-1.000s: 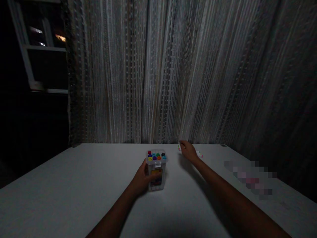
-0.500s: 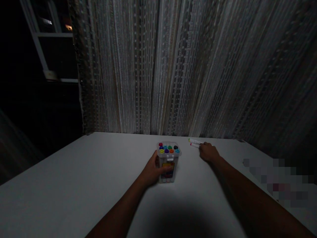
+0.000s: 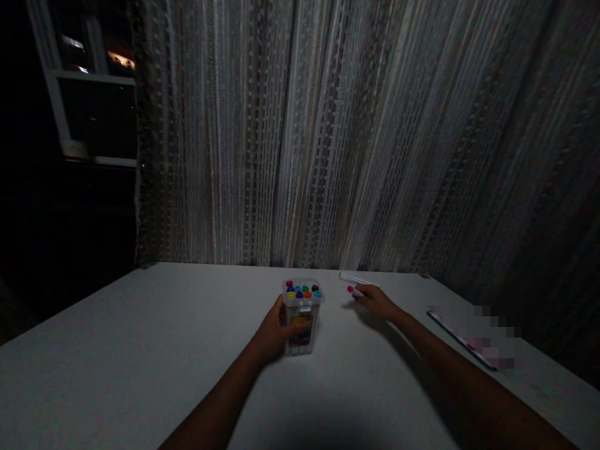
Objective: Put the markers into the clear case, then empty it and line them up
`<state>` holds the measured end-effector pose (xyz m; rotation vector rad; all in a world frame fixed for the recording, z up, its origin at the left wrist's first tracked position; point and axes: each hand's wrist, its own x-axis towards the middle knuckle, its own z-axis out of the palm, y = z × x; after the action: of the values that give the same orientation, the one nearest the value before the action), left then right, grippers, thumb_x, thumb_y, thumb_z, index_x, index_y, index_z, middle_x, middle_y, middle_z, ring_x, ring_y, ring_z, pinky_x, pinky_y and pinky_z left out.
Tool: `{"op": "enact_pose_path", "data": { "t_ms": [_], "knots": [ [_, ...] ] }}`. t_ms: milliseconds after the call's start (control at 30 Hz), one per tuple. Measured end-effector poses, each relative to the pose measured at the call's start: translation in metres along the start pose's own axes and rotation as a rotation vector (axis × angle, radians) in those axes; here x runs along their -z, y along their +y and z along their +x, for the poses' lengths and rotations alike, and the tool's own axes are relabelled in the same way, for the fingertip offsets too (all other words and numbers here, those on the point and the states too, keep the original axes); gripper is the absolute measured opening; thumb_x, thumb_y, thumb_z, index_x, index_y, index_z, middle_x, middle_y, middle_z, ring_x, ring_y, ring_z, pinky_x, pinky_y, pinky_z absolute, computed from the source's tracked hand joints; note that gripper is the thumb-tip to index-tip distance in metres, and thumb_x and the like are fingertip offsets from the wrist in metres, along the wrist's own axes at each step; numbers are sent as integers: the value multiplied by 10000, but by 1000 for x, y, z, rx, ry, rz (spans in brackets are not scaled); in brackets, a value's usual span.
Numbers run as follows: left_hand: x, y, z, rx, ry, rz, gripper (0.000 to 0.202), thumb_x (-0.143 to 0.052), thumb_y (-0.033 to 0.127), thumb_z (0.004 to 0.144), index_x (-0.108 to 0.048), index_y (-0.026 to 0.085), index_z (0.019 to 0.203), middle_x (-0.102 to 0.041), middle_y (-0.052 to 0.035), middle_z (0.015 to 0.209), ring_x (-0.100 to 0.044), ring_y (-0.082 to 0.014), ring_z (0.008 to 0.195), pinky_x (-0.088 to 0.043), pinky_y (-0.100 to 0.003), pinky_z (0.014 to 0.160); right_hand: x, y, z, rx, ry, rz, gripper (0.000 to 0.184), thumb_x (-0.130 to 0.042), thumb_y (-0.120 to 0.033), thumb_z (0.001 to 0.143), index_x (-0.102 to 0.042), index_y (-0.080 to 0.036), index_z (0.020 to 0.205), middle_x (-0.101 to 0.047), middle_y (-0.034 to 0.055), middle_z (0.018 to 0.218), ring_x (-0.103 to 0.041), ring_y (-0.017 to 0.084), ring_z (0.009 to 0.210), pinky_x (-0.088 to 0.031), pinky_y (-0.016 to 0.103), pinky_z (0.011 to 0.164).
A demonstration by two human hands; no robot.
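Fig.: Clear, glossy plastic box [image 3: 304,307] at lower centre; smooth plastic marker [image 3: 357,279] to its right; matt white table [image 3: 131,356]; rough woven cloth curtain [image 3: 290,144] behind, filling the upper frame.

Marker case [image 3: 302,315] on table [image 3: 140,350], 2 loose markers [image 3: 359,280] to R.

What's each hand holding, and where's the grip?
Left hand grips the near side of a clear plastic marker box. Right hand covers the end of a pink-capped marker; can't tell if it's held.
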<state>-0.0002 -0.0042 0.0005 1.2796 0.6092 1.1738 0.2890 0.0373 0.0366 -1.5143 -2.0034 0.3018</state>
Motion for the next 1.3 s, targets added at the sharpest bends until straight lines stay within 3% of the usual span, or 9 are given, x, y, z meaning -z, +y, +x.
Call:
{"op": "enact_pose_path", "data": {
  "t_ms": [167, 333, 500, 633, 733, 833, 933, 1033, 1300],
  "knots": [
    [0, -2, 0, -8, 5, -14, 623, -819, 243, 550, -508, 168, 1084, -653, -100, 1057, -630, -248, 959, -494, -366, 828, 10, -40, -3, 122, 27, 85, 205, -528, -322, 730, -550, -173, 590, -520, -16, 597, -487, 146, 625, -367, 244, 575],
    [0, -3, 1, 1, -17, -22, 612, -805, 236, 576, -493, 175, 1099, -651, -101, 1053, -635, -248, 946, -497, -387, 831, 34, -97, 2, 172, 251, 361, 253, -594, -420, 697, -592, -170, 732, -556, 5, 684, -513, 153, 657, -411, 271, 596],
    [-1, -2, 0, -3, -16, -20, 608, -808, 243, 573, -486, 172, 1083, -648, -97, 1058, -630, -250, 961, -502, -384, 828, 52, -151, 12, 216, 419, 638, 320, -667, -404, 641, -473, -202, 797, -528, -25, 699, -496, 116, 588, -418, 240, 511],
    [0, -6, 1, -6, -22, -25, 627, -805, 246, 585, -464, 171, 1105, -641, -104, 1076, -629, -254, 970, -496, -397, 842, 42, -175, 21, 283, 307, 603, 243, -577, -410, 739, -456, -200, 751, -494, -39, 617, -488, 107, 538, -412, 233, 492],
    [1, -8, 3, -25, -25, -32, 636, -800, 246, 596, -450, 171, 1123, -640, -104, 1078, -632, -245, 957, -495, -389, 839, 24, -182, 25, 285, 162, 455, 187, -487, -324, 810, -474, -186, 685, -495, -27, 580, -484, 108, 532, -388, 229, 503],
    [1, -7, 3, -43, -40, -29, 621, -794, 238, 602, -454, 171, 1118, -644, -97, 1070, -633, -238, 950, -500, -364, 825, 5, -186, 23, 252, 36, 264, 126, -522, -185, 768, -476, -178, 651, -497, -31, 577, -474, 100, 541, -344, 211, 510],
    [1, -5, 2, -59, -51, -18, 624, -792, 224, 597, -459, 166, 1122, -645, -94, 1072, -628, -238, 963, -495, -350, 830, -7, -188, 18, 232, 16, 101, 93, -554, -114, 726, -487, -179, 723, -484, -52, 582, -460, 93, 548, -308, 199, 519],
    [0, -3, 2, -55, -45, -12, 637, -781, 227, 612, -452, 170, 1154, -643, -95, 1078, -622, -242, 978, -490, -359, 841, -8, -190, 14, 238, -13, 5, 81, -517, -105, 764, -518, -174, 806, -486, -52, 589, -462, 94, 557, -295, 198, 537],
    [1, -5, 3, -61, -35, -23, 635, -799, 247, 587, -476, 161, 1127, -640, -101, 1079, -615, -255, 988, -490, -353, 833, -2, -189, 14, 252, -95, -164, 183, -497, -192, 835, -617, -138, 708, -605, 22, 699, -519, 116, 663, -322, 208, 590]
  ]
}}
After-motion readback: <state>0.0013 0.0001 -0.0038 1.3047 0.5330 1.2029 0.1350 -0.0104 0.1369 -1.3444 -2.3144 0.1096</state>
